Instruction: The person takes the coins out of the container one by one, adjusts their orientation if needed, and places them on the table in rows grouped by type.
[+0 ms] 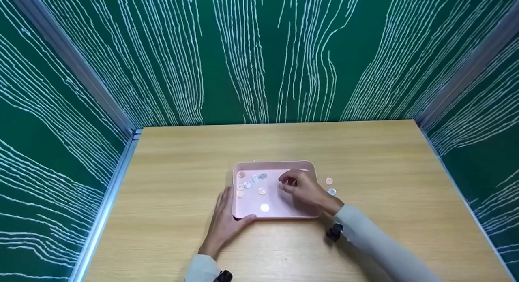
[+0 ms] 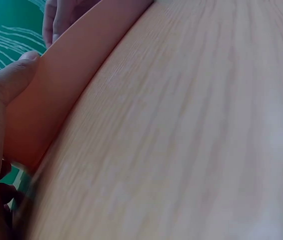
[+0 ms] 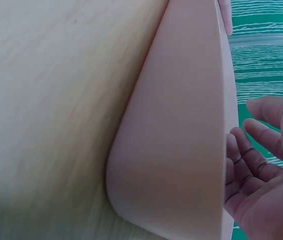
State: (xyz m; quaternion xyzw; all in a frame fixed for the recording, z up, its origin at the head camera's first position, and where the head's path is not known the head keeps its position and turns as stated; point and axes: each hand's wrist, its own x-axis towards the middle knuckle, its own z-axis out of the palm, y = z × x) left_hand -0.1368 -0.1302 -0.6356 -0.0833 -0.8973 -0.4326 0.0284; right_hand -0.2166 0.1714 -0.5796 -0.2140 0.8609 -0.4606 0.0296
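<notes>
Left hand: I see the left hand point(image 1: 225, 223) braced on the near-left corner of the pink tray point(image 1: 279, 205), fingers extended along its left side, thumb spread away from them to the near rim. The contact is a touch with straight fingers, not a clench.
Right hand: I see the right hand point(image 1: 302, 186) over the right half of the tray, fingers bent inward, thumb tip near the index tip. I cannot tell whether the fingertips hold a small item.
Tray: It lies flat on the wooden table point(image 1: 182, 172), directly beyond and to the right of the left hand, and beneath the right hand.
Coins in tray: I count seven round coins point(image 1: 262, 191), all to the left of the right hand; most lie towards the tray's left side, beyond the left thumb.
Coins on table: Two loose coins point(image 1: 329, 180) lie outside the tray, just to the right of the right hand.
Backdrop: A green panel point(image 1: 271, 55) with white lines stands well beyond both hands.
</notes>
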